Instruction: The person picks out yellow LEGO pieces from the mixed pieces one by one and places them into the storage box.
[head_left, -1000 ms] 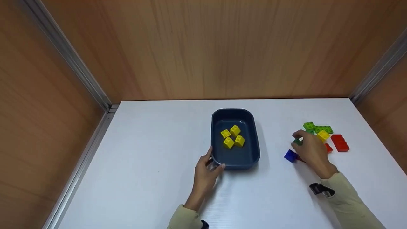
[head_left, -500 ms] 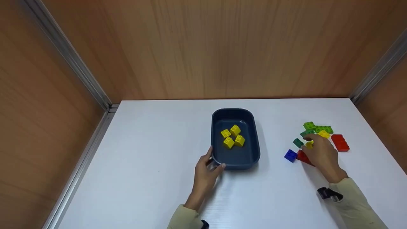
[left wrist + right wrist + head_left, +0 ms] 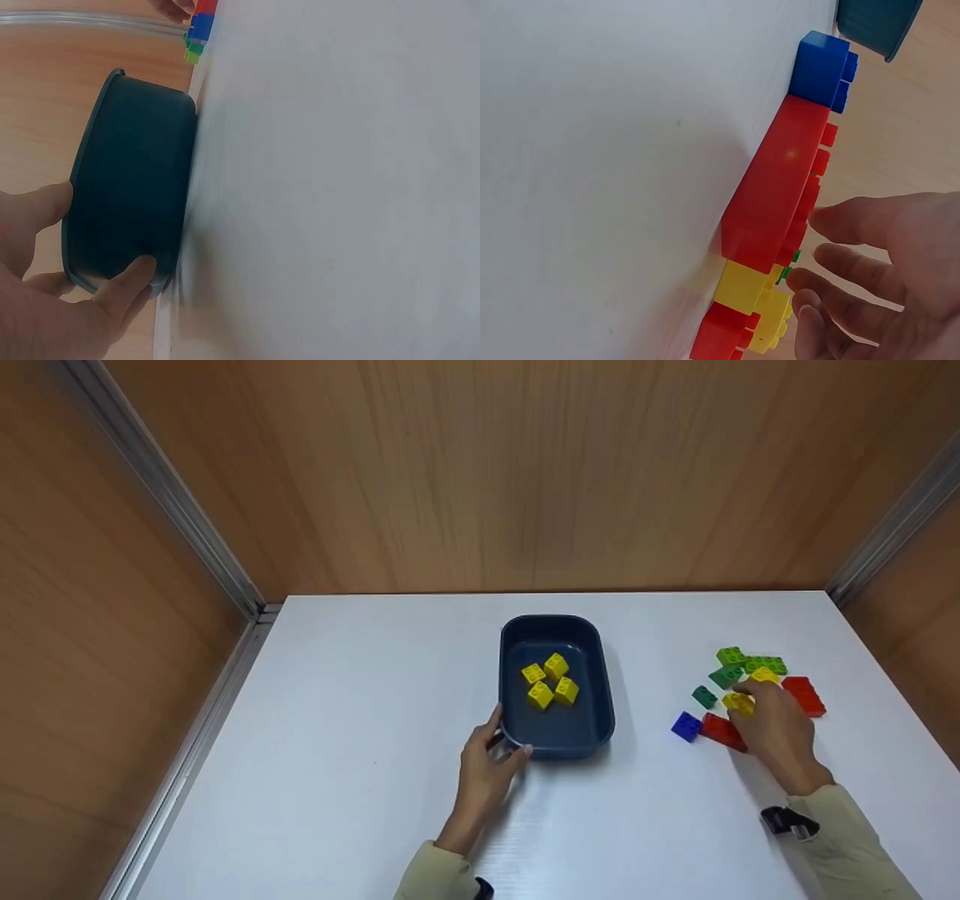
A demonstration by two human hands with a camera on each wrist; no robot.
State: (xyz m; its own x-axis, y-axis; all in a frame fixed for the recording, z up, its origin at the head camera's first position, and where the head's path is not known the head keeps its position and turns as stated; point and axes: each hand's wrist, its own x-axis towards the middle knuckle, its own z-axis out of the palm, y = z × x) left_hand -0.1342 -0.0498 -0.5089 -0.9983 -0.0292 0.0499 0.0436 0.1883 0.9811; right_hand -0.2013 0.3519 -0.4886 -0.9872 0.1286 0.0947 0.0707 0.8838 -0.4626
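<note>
My left hand grips the near-left corner of a dark blue tray, its thumb and fingers on the rim and outer wall in the left wrist view. Several yellow bricks lie inside the tray. On the right, my right hand hovers among loose bricks, fingertips right by a yellow brick. In the right wrist view its fingers are spread, with nothing between them, beside a long red brick and a blue brick.
Around the right hand lie a dark green brick, a larger green brick, light green bricks, another yellow brick and a red brick. The white table meets a wooden wall at the back.
My right hand has moved right and slightly toward me, away from the small green brick, uncovering it, the yellow brick and the long red brick. The left hand and tray stay put.
</note>
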